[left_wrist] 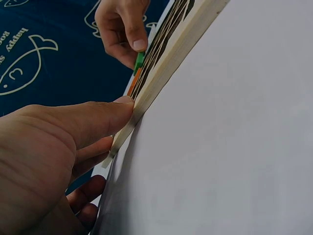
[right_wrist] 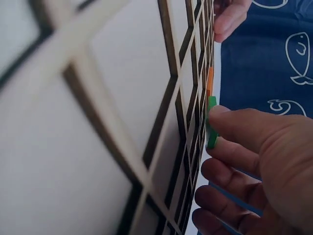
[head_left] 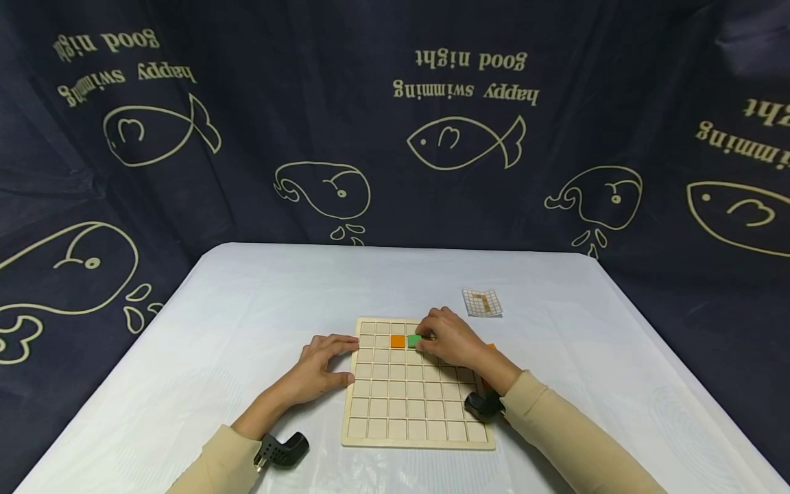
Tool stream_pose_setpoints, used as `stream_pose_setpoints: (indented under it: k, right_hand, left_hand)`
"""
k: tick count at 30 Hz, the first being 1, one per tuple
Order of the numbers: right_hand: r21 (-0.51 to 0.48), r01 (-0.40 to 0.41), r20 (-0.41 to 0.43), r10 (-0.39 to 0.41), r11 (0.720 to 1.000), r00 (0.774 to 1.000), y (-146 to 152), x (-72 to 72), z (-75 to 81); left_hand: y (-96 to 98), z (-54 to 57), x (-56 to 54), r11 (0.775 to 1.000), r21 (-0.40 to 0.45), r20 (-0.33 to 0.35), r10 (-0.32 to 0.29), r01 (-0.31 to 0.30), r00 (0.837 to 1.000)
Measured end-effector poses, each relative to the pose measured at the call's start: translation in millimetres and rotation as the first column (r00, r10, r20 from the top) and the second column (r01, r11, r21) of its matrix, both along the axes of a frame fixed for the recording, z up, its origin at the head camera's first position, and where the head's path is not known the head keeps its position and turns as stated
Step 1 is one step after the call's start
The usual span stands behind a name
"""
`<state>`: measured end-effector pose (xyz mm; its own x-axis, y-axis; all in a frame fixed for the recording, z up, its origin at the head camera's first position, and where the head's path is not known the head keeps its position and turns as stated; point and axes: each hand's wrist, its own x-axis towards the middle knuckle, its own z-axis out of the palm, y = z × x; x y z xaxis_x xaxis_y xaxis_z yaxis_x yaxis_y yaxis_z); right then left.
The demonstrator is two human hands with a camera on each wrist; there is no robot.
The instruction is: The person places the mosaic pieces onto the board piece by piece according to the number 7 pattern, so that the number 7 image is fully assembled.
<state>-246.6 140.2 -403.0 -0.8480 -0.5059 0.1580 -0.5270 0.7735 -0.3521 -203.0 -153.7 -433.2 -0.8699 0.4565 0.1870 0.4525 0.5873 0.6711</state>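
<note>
There are one left hand (head_left: 317, 369), one right hand (head_left: 453, 338), two wrist cameras (head_left: 286, 451), one board (head_left: 420, 444), one card (head_left: 483, 303), three drawn fish (head_left: 463, 143) and three drawn whales (head_left: 333, 190). One orange tile (head_left: 398, 341) and one green tile (head_left: 412, 341) show plainly; orange pieces (head_left: 491, 346) behind the right arm (head_left: 555, 418) are too hidden to count.

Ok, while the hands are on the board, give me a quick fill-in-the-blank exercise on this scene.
1. The right hand pinches a tile coloured ____.
2. The left hand touches the ____ edge of the board.
3. Counting from the board's far edge, the orange tile lies in the ____ row.
4. The printed card lies to the ____ of the orange tile.

Missing words: green; left; second; right.
</note>
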Motion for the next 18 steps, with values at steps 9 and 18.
stream_pose_setpoints:
  k: [9,18]
  right_hand:
    - [0.028,-0.026,-0.032,0.027,0.999,0.999,-0.2,-1.8,-2.5]
    - [0.051,-0.024,-0.022,0.025,0.998,0.999,-1.6,-2.7,-3.0]
  left_hand:
    - [0.6,0.4,0.2,1.000,0.005,0.002,0.001,-0.001,1.000]
    - [0.4,0.0,-0.3,1.000,0.000,-0.001,0.002,-0.002,1.000]
